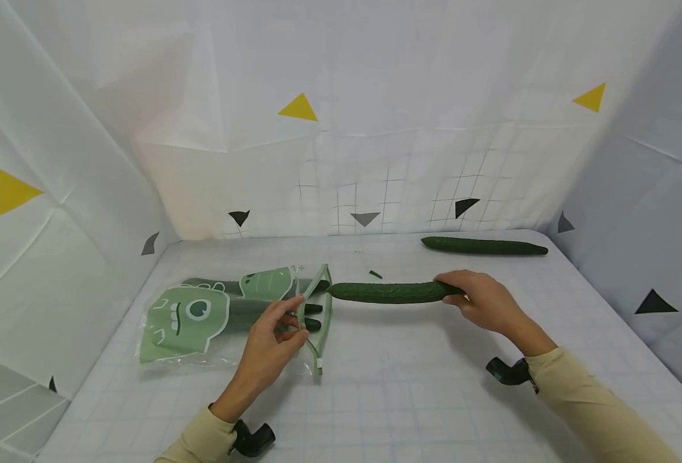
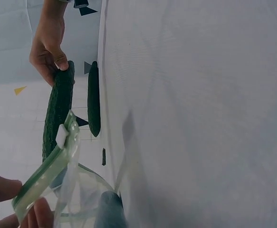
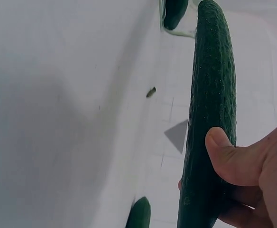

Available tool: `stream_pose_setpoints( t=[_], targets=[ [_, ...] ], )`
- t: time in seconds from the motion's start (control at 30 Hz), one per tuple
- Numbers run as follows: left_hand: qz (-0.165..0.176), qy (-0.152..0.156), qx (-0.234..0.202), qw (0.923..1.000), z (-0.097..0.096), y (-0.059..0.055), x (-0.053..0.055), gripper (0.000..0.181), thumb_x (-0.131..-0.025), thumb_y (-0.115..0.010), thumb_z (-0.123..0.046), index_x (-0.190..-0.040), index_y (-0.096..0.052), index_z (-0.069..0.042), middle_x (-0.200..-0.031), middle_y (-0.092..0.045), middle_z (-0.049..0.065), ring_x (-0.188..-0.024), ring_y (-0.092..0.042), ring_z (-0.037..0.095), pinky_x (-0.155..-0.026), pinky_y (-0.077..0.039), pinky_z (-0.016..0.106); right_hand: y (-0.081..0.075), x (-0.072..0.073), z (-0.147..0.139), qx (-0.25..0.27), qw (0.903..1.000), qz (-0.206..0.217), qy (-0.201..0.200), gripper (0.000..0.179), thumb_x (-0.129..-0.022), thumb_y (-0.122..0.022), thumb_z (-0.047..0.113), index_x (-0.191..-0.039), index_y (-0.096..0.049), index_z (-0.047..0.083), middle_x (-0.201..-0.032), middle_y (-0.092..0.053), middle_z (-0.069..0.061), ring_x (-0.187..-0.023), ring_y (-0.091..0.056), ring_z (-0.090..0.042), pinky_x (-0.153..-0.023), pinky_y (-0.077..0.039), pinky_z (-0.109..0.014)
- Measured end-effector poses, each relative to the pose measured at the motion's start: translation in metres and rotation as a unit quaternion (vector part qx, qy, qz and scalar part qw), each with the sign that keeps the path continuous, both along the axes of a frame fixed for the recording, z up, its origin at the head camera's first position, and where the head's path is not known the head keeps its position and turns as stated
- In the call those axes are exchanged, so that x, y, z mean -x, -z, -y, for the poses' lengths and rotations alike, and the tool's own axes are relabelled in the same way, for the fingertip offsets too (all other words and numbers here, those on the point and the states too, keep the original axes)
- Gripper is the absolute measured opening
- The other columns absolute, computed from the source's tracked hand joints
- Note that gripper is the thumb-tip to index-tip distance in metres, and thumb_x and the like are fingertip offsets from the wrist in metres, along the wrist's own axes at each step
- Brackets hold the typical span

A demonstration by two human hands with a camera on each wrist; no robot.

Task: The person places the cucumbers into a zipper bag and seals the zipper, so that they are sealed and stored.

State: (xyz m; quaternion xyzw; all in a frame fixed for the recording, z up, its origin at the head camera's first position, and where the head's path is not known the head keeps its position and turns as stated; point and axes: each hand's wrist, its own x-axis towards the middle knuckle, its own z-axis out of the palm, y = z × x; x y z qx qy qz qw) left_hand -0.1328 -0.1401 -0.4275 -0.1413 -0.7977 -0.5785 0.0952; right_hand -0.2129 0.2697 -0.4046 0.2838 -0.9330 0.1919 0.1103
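Observation:
My right hand [image 1: 482, 302] grips a long green cucumber [image 1: 390, 292] near its right end, holding it level above the table. The cucumber's far tip reaches the mouth of a clear zip bag [image 1: 187, 321] with a green cartoon print. With thumb and fingers, my left hand [image 1: 271, 341] pinches the bag's green zip edge [image 2: 41, 178], and the mouth stands open. Several cucumbers lie inside the bag, their dark ends [image 1: 313, 325] showing at the opening. A white slider [image 2: 61, 136] sits on the zip edge in the left wrist view.
Another cucumber [image 1: 484, 246] lies at the back right of the white table [image 1: 399, 399]. A small green scrap [image 1: 376, 274] rests behind the held cucumber. White sheets [image 1: 376, 77] with yellow, black and grey triangles enclose the back and sides.

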Motion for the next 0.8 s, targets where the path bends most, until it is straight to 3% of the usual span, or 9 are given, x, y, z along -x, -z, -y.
stream_pose_setpoints(
  t=[0.23,0.5,0.8],
  targets=[
    [-0.003,0.004,-0.005,1.0000,0.001,0.000,0.000,0.057,-0.090,-0.077,0.005,-0.144,-0.062,-0.007,-0.122,-0.061,0.008,-0.102,-0.063,0.025,-0.086,-0.059,0.034,0.004,-0.001,0.012,0.009,0.9998,-0.001,-0.019,0.035,-0.088,-0.081,0.000,-0.122,-0.073,0.005,-0.112,-0.073,-0.006,-0.096,-0.068,-0.025,-0.082,-0.056,-0.050],
    [0.001,0.005,-0.001,1.0000,0.000,-0.001,0.000,0.059,-0.090,-0.077,0.006,-0.145,-0.060,-0.006,-0.125,-0.060,0.008,-0.103,-0.062,0.025,-0.087,-0.059,0.035,0.009,-0.005,0.027,0.023,0.9993,0.018,-0.023,0.036,-0.089,-0.081,0.001,-0.123,-0.073,0.004,-0.115,-0.073,-0.008,-0.101,-0.069,-0.028,-0.085,-0.057,-0.052],
    [-0.005,0.004,0.004,1.0000,0.000,-0.001,0.000,0.059,-0.089,-0.077,0.006,-0.144,-0.061,-0.006,-0.127,-0.060,0.008,-0.103,-0.063,0.025,-0.087,-0.059,0.034,0.013,-0.008,0.040,0.043,0.9980,0.011,-0.046,0.036,-0.089,-0.080,-0.001,-0.124,-0.073,0.002,-0.116,-0.074,-0.010,-0.104,-0.069,-0.030,-0.087,-0.056,-0.052]
  ],
)
